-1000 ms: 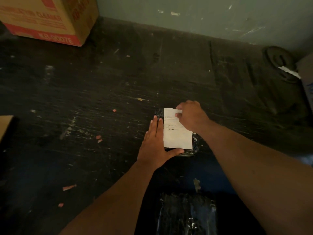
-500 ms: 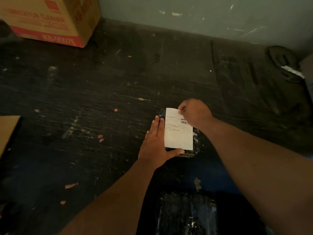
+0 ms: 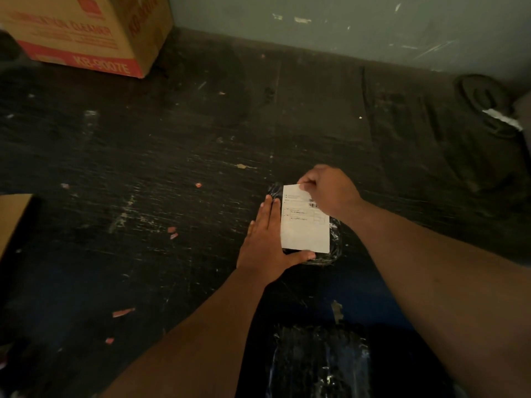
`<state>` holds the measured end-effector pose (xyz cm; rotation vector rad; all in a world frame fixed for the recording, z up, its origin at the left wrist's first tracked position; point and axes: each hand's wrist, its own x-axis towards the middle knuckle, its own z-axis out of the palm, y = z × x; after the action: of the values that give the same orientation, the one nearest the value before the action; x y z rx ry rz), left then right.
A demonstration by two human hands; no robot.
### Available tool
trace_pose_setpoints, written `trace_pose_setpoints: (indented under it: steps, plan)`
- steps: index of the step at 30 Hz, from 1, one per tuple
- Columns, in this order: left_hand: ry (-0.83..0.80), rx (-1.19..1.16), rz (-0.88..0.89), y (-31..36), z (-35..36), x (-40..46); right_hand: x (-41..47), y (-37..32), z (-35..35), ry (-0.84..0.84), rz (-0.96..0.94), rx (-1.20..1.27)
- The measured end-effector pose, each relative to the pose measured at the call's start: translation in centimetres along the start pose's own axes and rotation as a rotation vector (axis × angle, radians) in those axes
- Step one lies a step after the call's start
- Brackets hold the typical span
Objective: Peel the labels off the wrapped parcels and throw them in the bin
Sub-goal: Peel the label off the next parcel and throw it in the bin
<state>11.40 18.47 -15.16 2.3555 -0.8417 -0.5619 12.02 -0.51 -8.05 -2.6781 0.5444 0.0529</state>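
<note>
The white label lies on a small parcel wrapped in black film, right of centre on the dark floor. The right hand is closed, pinching the label's far right corner between thumb and fingertips. The left hand lies flat and open along the parcel's left side, fingers straight, thumb hooked under the label's near edge.

Compared with a second ago, the right hand has drawn back from the label's top edge to the corner, uncovering a barcode and several printed lines. Whether the corner has lifted off the film is hard to tell in this dim light. The left hand has stayed put.

A second parcel, larger and also in shiny black wrap, sits close to the person, between the forearms and apart from the first. A cardboard box with red print stands at the far left against the wall. A brown cardboard edge enters at the left border. A dark round object lies at the far right near the wall. Scraps of paper dot the floor, which is open to the left of and beyond the parcel.
</note>
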Motion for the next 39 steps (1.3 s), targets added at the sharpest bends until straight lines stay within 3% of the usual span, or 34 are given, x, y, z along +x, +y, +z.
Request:
trace_pose_setpoints:
  steps: [5, 9, 13, 19, 27, 39]
  plan:
    - [-0.010, -0.003, -0.011, 0.1, -0.1, 0.0, -1.1, 0.5, -0.3, 0.002, -0.054, -0.016]
    - [-0.006, -0.003, -0.006, 0.1, -0.1, 0.0, -1.1, 0.3, -0.5, 0.009, 0.035, 0.035]
    - [-0.022, 0.004, 0.001, -0.2, -0.2, 0.1, -0.4, -0.3, -0.5, -0.138, 0.036, -0.116]
    - [-0.035, -0.004, -0.033, 0.1, -0.1, 0.0, -1.2, -1.1, -1.5, -0.119, -0.060, -0.225]
    - [-0.035, -0.011, -0.033, 0.5, -0.5, -0.3, -4.0, -2.4, -3.9, -0.151, -0.097, -0.197]
    - [-0.037, -0.011, -0.040, 0.6, -0.8, -0.4, -7.8, -4.5, -5.5, -0.162, 0.012, -0.126]
